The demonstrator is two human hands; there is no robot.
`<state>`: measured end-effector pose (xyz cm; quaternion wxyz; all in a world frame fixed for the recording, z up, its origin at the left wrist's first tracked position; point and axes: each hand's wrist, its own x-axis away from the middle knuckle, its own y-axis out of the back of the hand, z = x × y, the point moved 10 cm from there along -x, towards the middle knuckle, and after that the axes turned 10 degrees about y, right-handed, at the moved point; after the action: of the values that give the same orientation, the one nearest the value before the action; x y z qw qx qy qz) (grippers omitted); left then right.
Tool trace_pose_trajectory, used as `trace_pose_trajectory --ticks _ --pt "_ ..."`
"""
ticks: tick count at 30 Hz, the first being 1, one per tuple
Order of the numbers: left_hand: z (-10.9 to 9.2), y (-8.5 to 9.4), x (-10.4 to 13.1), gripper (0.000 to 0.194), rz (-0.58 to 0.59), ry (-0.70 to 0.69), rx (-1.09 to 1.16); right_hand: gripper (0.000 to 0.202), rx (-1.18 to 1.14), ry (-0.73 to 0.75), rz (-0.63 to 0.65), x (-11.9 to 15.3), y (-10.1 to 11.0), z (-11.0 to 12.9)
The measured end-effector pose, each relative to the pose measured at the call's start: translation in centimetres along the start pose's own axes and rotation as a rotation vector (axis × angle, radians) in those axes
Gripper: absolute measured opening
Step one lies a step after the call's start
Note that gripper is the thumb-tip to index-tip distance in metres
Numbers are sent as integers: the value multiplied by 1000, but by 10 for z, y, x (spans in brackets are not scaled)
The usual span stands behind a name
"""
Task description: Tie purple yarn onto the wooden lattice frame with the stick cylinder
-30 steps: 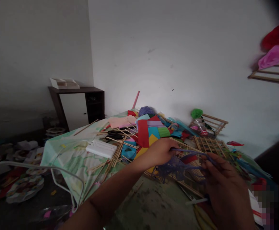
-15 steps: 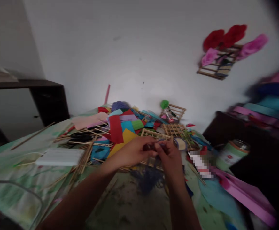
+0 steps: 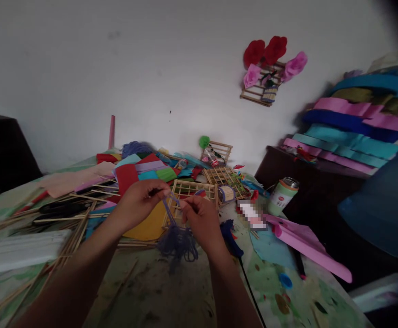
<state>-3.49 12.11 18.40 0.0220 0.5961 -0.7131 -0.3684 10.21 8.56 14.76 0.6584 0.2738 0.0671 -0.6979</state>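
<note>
Pinching strands of limp purple-blue yarn (image 3: 178, 246) between thumb and fingertip, the left hand (image 3: 144, 200) and right hand (image 3: 202, 223) meet just in front of a pale wooden lattice frame (image 3: 195, 183); each grip is closed tight, though the exact crossing of the strands is too blurred to tell. Its tangled mass dangles below the fingers, on the near side of the frame, over the stained, green-and-white cloth-covered counter (image 3: 171, 296); whether it touches the cloth cannot be told. Well left of the frame lies a flat white plastic box (image 3: 24, 250), with a bundle of thin tan wooden sticks (image 3: 79, 228) between the two. Right of the frame and nearer sits a crumpled dark-blue item (image 3: 231, 239), then, farther right, a light-blue flat sheet (image 3: 274, 248) and a rolled pink paper sheet (image 3: 315, 255). Just left of the frame spreads a yellow paper sheet (image 3: 147, 223). Beyond the frame to its right rest a second brown wooden lattice (image 3: 222, 177) and a pale-green lidded jar (image 3: 282, 197); behind it to the left are a folded red sheet (image 3: 126, 177) and, farther back, a purple yarn skein (image 3: 137, 148). High on the wall, right of the frame, hangs a wooden rack with red and pink paper flowers (image 3: 276, 50).
</note>
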Motion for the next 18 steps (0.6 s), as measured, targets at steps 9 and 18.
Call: trace_pose_trajectory --ticks 9,18 --pt "4 -11 5 30 -59 163 327 17 63 124 -26 0 -1 15" --pt "12 -22 0 33 39 276 613 19 -279 26 -78 -1 -5 3"
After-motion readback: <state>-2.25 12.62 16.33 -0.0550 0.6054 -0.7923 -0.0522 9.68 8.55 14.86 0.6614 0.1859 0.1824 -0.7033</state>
